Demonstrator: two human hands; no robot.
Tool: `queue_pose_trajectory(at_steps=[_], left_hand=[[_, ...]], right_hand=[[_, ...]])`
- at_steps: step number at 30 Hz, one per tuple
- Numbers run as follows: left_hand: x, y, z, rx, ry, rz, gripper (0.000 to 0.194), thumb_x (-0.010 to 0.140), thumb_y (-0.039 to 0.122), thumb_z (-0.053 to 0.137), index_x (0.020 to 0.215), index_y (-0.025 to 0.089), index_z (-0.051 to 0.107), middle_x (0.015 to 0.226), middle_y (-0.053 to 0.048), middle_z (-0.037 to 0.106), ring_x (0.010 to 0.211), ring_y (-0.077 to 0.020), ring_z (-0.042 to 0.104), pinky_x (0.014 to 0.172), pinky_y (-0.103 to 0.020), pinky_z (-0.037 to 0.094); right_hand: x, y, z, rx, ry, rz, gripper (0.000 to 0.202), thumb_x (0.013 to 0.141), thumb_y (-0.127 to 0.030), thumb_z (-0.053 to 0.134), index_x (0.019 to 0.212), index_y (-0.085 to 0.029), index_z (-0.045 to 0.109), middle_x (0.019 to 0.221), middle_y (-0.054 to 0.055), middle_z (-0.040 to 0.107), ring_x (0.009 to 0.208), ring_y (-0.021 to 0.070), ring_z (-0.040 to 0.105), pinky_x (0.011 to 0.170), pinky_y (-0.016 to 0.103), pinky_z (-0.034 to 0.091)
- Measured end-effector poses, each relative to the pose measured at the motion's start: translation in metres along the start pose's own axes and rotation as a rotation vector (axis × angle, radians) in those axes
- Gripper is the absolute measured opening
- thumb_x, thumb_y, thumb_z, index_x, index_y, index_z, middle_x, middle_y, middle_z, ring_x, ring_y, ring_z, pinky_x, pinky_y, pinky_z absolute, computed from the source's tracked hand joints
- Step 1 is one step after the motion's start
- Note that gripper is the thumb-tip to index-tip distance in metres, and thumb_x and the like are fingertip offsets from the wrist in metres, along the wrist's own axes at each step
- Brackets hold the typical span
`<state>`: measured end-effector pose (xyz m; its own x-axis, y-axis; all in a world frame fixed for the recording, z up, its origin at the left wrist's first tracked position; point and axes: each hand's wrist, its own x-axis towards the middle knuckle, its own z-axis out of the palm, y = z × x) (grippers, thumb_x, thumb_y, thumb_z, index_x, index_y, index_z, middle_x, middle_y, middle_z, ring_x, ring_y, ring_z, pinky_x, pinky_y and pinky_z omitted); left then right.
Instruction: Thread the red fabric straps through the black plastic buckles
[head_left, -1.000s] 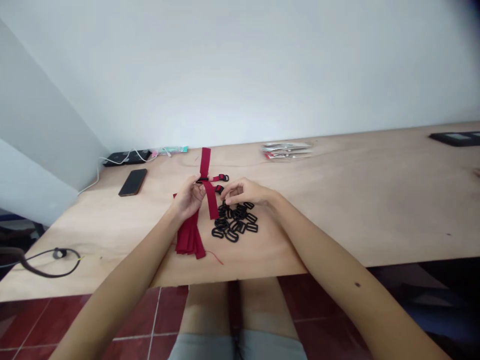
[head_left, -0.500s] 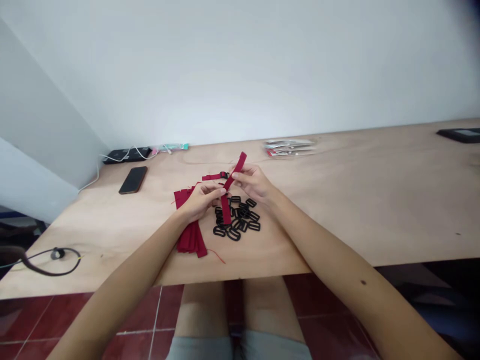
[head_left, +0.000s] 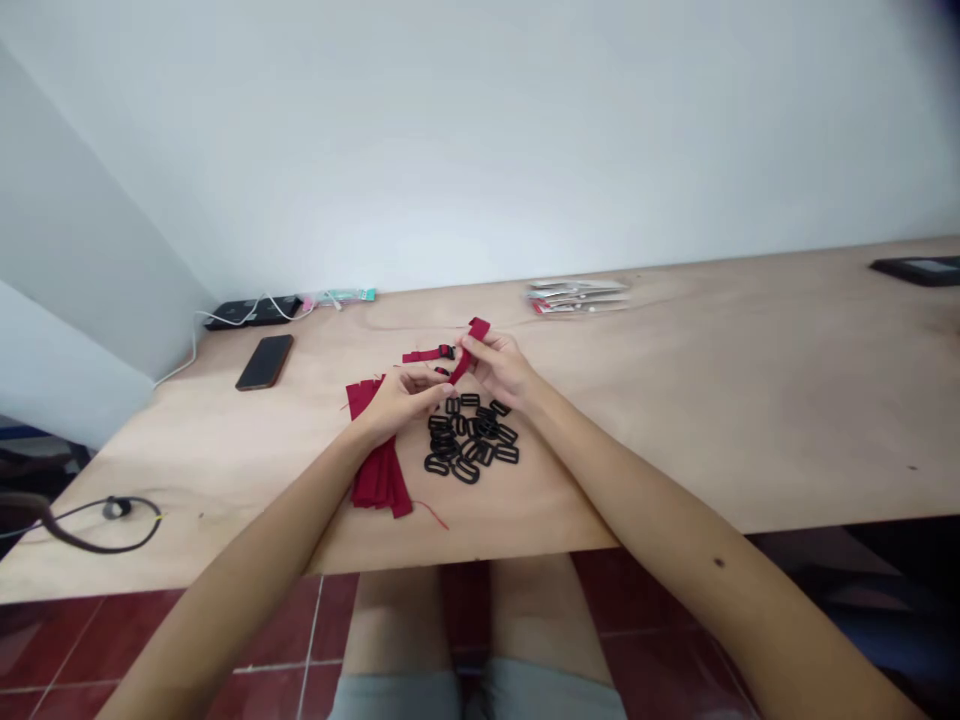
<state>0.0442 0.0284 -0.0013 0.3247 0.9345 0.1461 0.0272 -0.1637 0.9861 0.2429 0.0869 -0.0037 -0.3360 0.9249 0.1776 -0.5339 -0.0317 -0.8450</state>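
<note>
A red strap (head_left: pixel 463 362) is pinched between both hands above the wooden table. My left hand (head_left: pixel 409 400) grips its lower end, and my right hand (head_left: pixel 499 368) holds it near the upper end, which curls over. Below them lies a loose pile of several black plastic buckles (head_left: pixel 472 440). A stack of red straps (head_left: pixel 381 480) lies beside and partly under my left wrist. Just behind my left hand, a red strap with a black buckle (head_left: pixel 427 355) lies on the table, with another black and red piece partly hidden by the fingers.
A phone (head_left: pixel 265 362) lies at the left, with a black power strip (head_left: pixel 251 312) and white cable behind it. Flat plastic packets (head_left: pixel 577 296) lie near the wall. A dark cable loop (head_left: pixel 112 520) sits at the left edge, a black device (head_left: pixel 919 270) at the far right.
The strap's lower end, which hung down over the buckles, no longer hangs there. Its upper end now curls over, and the view has shifted slightly.
</note>
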Motion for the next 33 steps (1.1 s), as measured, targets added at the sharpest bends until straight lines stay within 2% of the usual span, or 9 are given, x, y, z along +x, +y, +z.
queue_pose_trajectory(at_steps=[5, 9, 12, 15, 20, 24, 29, 31, 33], left_hand=[[-0.005, 0.003, 0.002, 0.325, -0.159, 0.116, 0.035, 0.078, 0.044, 0.093, 0.1, 0.017, 0.086, 0.097, -0.012, 0.083, 0.078, -0.0214, 0.074, 0.07, -0.032, 0.058], [-0.007, 0.001, 0.007, 0.429, -0.351, 0.275, 0.027, 0.078, 0.037, 0.094, 0.099, 0.021, 0.087, 0.104, -0.011, 0.084, 0.098, -0.0263, 0.077, 0.092, -0.038, 0.061], [-0.008, 0.001, 0.009, 0.459, -0.363, 0.314, 0.027, 0.077, 0.034, 0.094, 0.101, 0.023, 0.086, 0.105, -0.01, 0.084, 0.105, -0.0273, 0.076, 0.102, -0.041, 0.059], [-0.008, 0.001, 0.011, 0.431, -0.243, 0.327, 0.016, 0.088, 0.026, 0.081, 0.103, 0.021, 0.084, 0.105, -0.01, 0.083, 0.102, -0.0252, 0.076, 0.098, -0.04, 0.06], [0.0, -0.005, 0.01, 0.243, 0.225, 0.233, 0.016, 0.093, 0.024, 0.066, 0.095, 0.017, 0.081, 0.099, -0.009, 0.082, 0.09, -0.021, 0.075, 0.082, -0.033, 0.06], [0.005, -0.01, 0.009, 0.046, 0.317, 0.182, 0.024, 0.093, 0.04, 0.075, 0.097, 0.017, 0.078, 0.085, -0.006, 0.077, 0.072, -0.0165, 0.07, 0.069, -0.029, 0.057], [0.004, -0.009, 0.011, 0.114, 0.358, 0.301, 0.033, 0.093, 0.05, 0.079, 0.089, 0.017, 0.074, 0.085, -0.005, 0.074, 0.075, -0.016, 0.068, 0.071, -0.029, 0.056], [0.004, -0.006, 0.01, 0.142, 0.36, 0.35, 0.033, 0.095, 0.051, 0.076, 0.091, 0.018, 0.074, 0.084, -0.005, 0.074, 0.075, -0.0161, 0.067, 0.071, -0.029, 0.056], [0.005, -0.003, 0.009, 0.137, 0.365, 0.369, 0.035, 0.096, 0.052, 0.075, 0.092, 0.018, 0.073, 0.081, -0.004, 0.072, 0.073, -0.0158, 0.066, 0.069, -0.029, 0.055]], right_hand=[[0.007, -0.008, -0.013, 0.021, 0.114, -0.051, 0.039, 0.072, -0.038, 0.098, 0.1, -0.02, 0.077, 0.071, -0.006, 0.063, 0.059, 0.0086, 0.053, 0.056, 0.023, 0.048], [0.007, -0.007, -0.012, -0.024, 0.092, -0.045, 0.046, 0.073, -0.042, 0.096, 0.108, -0.021, 0.076, 0.063, -0.008, 0.053, 0.052, 0.0073, 0.04, 0.047, 0.022, 0.036], [0.003, -0.006, -0.007, -0.068, 0.008, -0.012, 0.045, 0.076, -0.046, 0.094, 0.108, -0.02, 0.076, 0.06, -0.01, 0.044, 0.05, 0.0072, 0.034, 0.047, 0.023, 0.031], [0.0, -0.008, -0.004, -0.124, -0.069, 0.02, 0.044, 0.079, -0.05, 0.092, 0.106, -0.019, 0.076, 0.058, -0.01, 0.042, 0.049, 0.0071, 0.032, 0.047, 0.023, 0.028], [-0.006, -0.009, -0.002, -0.307, -0.135, 0.05, 0.047, 0.076, -0.055, 0.093, 0.093, -0.013, 0.079, 0.059, -0.004, 0.053, 0.053, 0.0093, 0.043, 0.049, 0.025, 0.031], [-0.01, -0.005, 0.002, -0.506, -0.217, 0.069, 0.046, 0.076, -0.056, 0.092, 0.079, -0.013, 0.078, 0.065, 0.0, 0.063, 0.056, 0.01, 0.048, 0.05, 0.025, 0.03], [-0.009, 0.001, -0.006, -0.598, -0.322, 0.077, 0.05, 0.081, -0.063, 0.085, 0.073, -0.015, 0.073, 0.055, -0.002, 0.057, 0.048, 0.0085, 0.041, 0.046, 0.025, 0.025], [-0.004, 0.004, -0.019, -0.589, -0.279, 0.057, 0.059, 0.088, -0.072, 0.073, 0.07, -0.016, 0.07, 0.054, -0.002, 0.056, 0.047, 0.0087, 0.039, 0.045, 0.026, 0.024], [0.003, 0.007, -0.032, -0.57, -0.151, 0.01, 0.061, 0.087, -0.075, 0.072, 0.073, -0.016, 0.073, 0.051, -0.003, 0.051, 0.047, 0.0091, 0.037, 0.047, 0.026, 0.026]])
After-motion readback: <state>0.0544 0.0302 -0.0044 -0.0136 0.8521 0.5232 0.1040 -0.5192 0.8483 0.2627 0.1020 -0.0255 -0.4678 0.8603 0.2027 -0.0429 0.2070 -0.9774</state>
